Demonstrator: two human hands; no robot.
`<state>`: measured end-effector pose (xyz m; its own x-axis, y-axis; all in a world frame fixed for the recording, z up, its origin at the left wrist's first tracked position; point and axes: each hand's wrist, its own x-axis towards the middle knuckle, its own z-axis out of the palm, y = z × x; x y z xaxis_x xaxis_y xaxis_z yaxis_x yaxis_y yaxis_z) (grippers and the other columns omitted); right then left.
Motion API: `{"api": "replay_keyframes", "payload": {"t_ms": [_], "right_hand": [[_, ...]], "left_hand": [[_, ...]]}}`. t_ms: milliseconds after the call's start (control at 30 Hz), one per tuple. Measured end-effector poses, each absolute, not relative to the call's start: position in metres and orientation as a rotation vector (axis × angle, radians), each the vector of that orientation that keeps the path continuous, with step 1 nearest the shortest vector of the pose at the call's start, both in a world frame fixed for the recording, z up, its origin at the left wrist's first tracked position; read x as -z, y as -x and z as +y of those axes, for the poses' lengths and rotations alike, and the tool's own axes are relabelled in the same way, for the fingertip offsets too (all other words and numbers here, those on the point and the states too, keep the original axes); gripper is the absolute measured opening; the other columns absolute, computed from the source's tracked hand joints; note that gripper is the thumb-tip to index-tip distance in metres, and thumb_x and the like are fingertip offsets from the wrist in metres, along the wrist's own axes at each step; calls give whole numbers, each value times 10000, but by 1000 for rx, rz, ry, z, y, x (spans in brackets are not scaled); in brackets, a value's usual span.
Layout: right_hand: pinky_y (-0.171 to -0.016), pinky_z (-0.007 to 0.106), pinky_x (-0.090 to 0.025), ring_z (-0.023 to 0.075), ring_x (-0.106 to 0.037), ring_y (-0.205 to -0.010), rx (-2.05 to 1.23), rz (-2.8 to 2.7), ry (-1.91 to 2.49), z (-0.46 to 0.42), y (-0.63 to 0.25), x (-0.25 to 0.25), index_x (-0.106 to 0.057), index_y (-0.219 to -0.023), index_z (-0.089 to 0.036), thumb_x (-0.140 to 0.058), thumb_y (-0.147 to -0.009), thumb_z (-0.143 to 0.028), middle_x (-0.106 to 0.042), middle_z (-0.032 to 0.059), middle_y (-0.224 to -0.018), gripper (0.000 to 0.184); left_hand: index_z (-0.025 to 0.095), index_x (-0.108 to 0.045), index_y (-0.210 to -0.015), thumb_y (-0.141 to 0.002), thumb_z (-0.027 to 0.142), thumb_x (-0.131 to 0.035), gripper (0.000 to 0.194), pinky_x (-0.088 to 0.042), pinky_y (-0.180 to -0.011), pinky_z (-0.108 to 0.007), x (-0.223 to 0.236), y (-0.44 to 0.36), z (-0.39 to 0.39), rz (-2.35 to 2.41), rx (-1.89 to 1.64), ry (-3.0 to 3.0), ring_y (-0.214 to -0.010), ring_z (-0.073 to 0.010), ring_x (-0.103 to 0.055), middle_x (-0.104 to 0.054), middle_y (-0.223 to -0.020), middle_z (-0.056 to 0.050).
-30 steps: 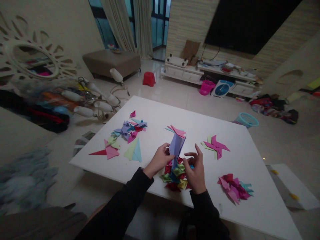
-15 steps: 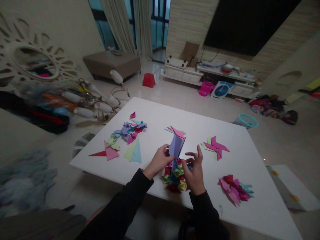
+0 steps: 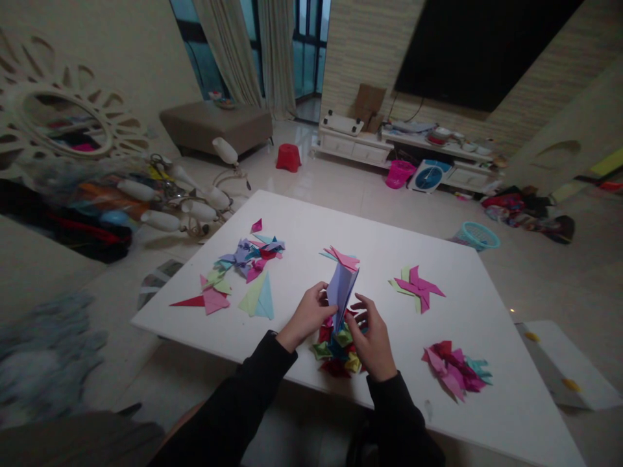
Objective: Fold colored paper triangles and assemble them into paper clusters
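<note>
A folded lavender paper sheet (image 3: 342, 287) stands upright near the front of the white table (image 3: 302, 214). My left hand (image 3: 307, 316) pinches its left side. My right hand (image 3: 371, 338) is at its lower right edge, fingers curled against the paper. Under both hands lies a heap of folded paper pieces in red, green and yellow (image 3: 337, 349).
On the table lie other folded paper groups: pink-green shapes (image 3: 416, 287) at right, a pink-teal heap (image 3: 455, 370) at front right, a purple-blue cluster (image 3: 250, 251) and flat triangles (image 3: 257, 296) at left, pink pieces (image 3: 343, 257) behind the sheet. White lamp parts (image 3: 185, 204) lie on the floor left.
My right hand has moved left and closed in on the lavender sheet's lower edge; its fingers were spread apart before. The left hand keeps its hold.
</note>
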<state>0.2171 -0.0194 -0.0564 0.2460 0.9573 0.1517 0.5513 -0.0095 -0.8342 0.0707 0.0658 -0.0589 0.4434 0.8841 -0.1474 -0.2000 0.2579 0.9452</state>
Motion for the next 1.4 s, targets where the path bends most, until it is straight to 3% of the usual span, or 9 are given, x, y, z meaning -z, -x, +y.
{"api": "replay_keyframes", "payload": {"t_ms": [1400], "right_hand": [[-610, 289, -529, 172, -636, -755, -650, -1405, 1686, -19, -219, 55, -506, -1284, -200, -547, -939, -364, -649, 79, -1034, 384]], "left_hand": [[146, -565, -915, -632, 69, -680, 315, -511, -687, -228, 57, -73, 63, 818, -825, -1021, -749, -142, -659, -690, -843, -33]]}}
